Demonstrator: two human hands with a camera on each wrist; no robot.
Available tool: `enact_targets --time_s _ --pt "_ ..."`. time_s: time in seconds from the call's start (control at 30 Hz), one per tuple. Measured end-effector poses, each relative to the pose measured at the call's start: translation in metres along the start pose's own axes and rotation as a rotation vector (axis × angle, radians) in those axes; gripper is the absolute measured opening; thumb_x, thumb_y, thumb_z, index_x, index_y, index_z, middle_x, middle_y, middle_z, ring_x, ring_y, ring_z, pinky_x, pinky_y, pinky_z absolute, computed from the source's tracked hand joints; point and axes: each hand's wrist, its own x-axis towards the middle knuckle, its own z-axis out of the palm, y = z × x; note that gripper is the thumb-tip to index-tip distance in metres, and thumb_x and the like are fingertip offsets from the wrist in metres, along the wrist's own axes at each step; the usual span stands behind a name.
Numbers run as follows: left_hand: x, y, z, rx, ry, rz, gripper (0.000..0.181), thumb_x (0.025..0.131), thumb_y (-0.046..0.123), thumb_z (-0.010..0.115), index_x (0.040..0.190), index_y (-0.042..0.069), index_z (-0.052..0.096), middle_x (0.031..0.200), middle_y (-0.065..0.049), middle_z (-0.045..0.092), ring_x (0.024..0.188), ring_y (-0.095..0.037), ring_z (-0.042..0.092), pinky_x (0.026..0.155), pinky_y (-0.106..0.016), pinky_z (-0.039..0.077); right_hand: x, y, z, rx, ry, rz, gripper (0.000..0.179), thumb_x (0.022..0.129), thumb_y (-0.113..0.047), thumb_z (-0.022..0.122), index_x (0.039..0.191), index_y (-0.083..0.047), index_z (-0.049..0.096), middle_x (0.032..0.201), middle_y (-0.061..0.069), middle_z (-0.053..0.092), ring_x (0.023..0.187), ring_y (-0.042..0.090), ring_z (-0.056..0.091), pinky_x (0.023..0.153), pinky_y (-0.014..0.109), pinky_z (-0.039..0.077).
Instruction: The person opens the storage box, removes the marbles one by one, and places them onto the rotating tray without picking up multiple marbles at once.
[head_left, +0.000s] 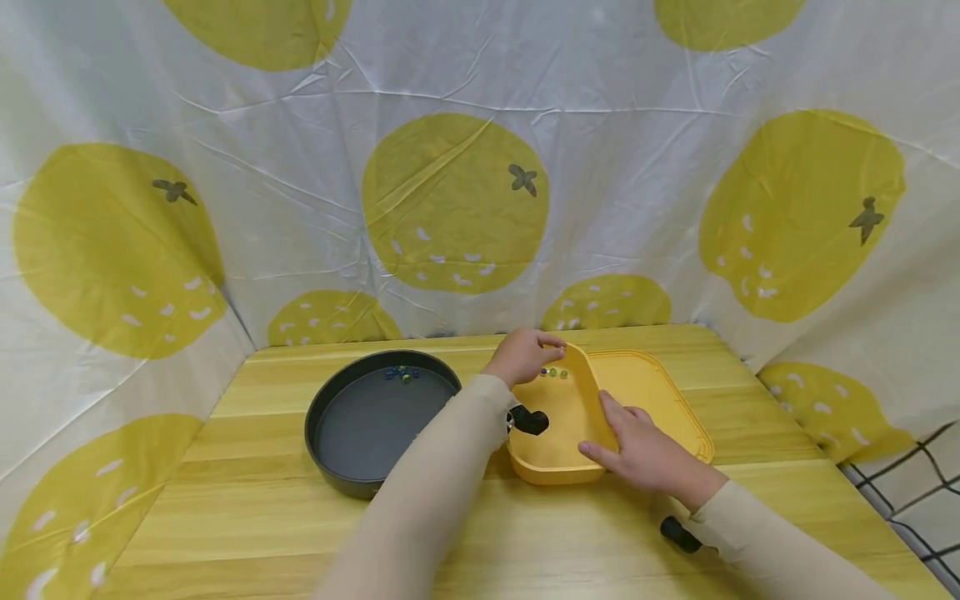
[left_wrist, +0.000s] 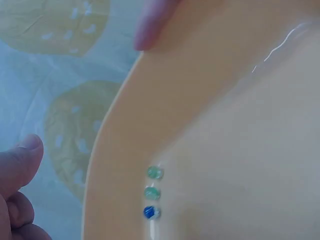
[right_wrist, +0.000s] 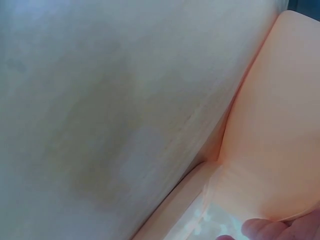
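Partway, seemingly | several marbles (head_left: 407, 378) in dark pan (head_left: 360, 429); 3 marbles (left_wrist: 155, 172) remaining in yellow box (head_left: 573, 417) | your right hand (head_left: 647, 448) grips box | your left hand (head_left: 520, 357): can't tell

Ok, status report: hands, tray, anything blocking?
Left hand touching yellow tray, far side; right hand gripping it, right side. Three marbles visible inside. Left sleeve partly hides dark pan.

pan (head_left: 360, 429): on table (head_left: 247, 500) | tub (head_left: 567, 421): right of pan | marbles (head_left: 406, 378): in pan, tub | lid (head_left: 637, 383): right of tub
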Motion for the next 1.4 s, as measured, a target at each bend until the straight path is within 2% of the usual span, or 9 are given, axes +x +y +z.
enact_targets --time_s 0.17,0.47,0.63,0.7,0.77,0.83,0.93,1.0,1.4 --pt "-0.014 -0.004 -0.023 -0.005 0.003 0.018 0.035 0.108 0.037 0.062 0.139 0.025 0.072 0.149 -0.001 0.065 0.132 -0.026 0.064 0.109 -0.044 0.054 -0.001 0.001 0.001 -0.007 0.012 -0.001 0.106 0.102 -0.066 0.056 0.163 0.012 0.019 0.168 0.029 0.031 0.145 0.06 0.036 0.112 0.07 0.04" --pt "-0.041 -0.025 -0.067 -0.006 0.019 0.031 0.034 0.107 0.035 0.063 0.138 0.025 0.072 0.146 -0.003 0.067 0.134 -0.029 0.061 0.111 -0.049 0.052 -0.002 0.003 0.0 -0.001 0.009 0.011 0.107 0.102 -0.068 0.054 0.164 0.011 0.017 0.168 0.031 0.03 0.147 0.061 0.032 0.113 0.071 0.039" --pt "-0.062 -0.042 -0.089 -0.015 0.024 0.008 0.033 0.107 0.035 0.064 0.137 0.026 0.073 0.148 -0.003 0.065 0.135 -0.028 0.06 0.102 -0.045 0.054 -0.003 0.005 0.002 -0.002 0.016 0.003 0.106 0.102 -0.066 0.054 0.163 0.012 0.017 0.168 0.031 0.028 0.146 0.061 0.032 0.114 0.071 0.038" --pt "-0.07 -0.051 -0.096 -0.014 0.033 -0.01 0.033 0.107 0.035 0.064 0.137 0.026 0.073 0.148 -0.003 0.064 0.127 -0.022 0.062 0.088 -0.039 0.055 -0.004 0.005 0.002 -0.003 0.018 -0.004 0.106 0.103 -0.065 0.054 0.163 0.013 0.017 0.169 0.031 0.027 0.146 0.061 0.032 0.114 0.071 0.038" --pt "-0.078 -0.059 -0.103 -0.026 0.039 -0.03 0.033 0.107 0.034 0.064 0.137 0.026 0.073 0.148 -0.005 0.065 0.097 -0.017 0.066 0.07 -0.033 0.051 -0.004 0.005 0.002 0.0 0.018 -0.003 0.105 0.103 -0.065 0.055 0.163 0.013 0.017 0.169 0.03 0.027 0.146 0.061 0.032 0.114 0.071 0.037" --pt "-0.086 -0.068 -0.11 -0.031 0.045 -0.046 0.033 0.107 0.033 0.064 0.137 0.025 0.073 0.147 -0.006 0.065 0.069 -0.013 0.056 0.057 -0.029 0.044 -0.004 0.005 0.002 0.002 0.02 -0.008 0.105 0.103 -0.064 0.056 0.163 0.013 0.017 0.168 0.031 0.028 0.145 0.061 0.033 0.113 0.071 0.038" --pt "-0.097 -0.082 -0.119 -0.044 0.06 -0.067 0.033 0.107 0.032 0.064 0.137 0.023 0.073 0.144 -0.008 0.066 0.047 -0.012 0.034 0.049 -0.026 0.038 -0.004 0.004 0.003 0.004 0.021 -0.011 0.104 0.103 -0.062 0.057 0.162 0.013 0.018 0.168 0.031 0.028 0.145 0.061 0.034 0.113 0.071 0.039" --pt "-0.105 -0.091 -0.124 -0.052 0.072 -0.081 0.034 0.107 0.032 0.065 0.138 0.022 0.072 0.144 -0.008 0.067 0.045 -0.011 0.033 0.049 -0.026 0.038 -0.003 0.004 0.003 0.002 0.022 -0.013 0.104 0.103 -0.062 0.058 0.162 0.013 0.018 0.168 0.032 0.028 0.144 0.061 0.034 0.113 0.071 0.039" --pt "-0.134 -0.132 -0.138 -0.028 0.157 -0.126 0.035 0.105 0.03 0.066 0.137 0.016 0.073 0.131 -0.007 0.075 0.085 -0.021 0.057 0.072 -0.035 0.046 0.001 0.004 0.005 0.012 0.022 -0.019 0.105 0.103 -0.063 0.056 0.163 0.013 0.017 0.169 0.031 0.026 0.146 0.06 0.033 0.115 0.071 0.037"
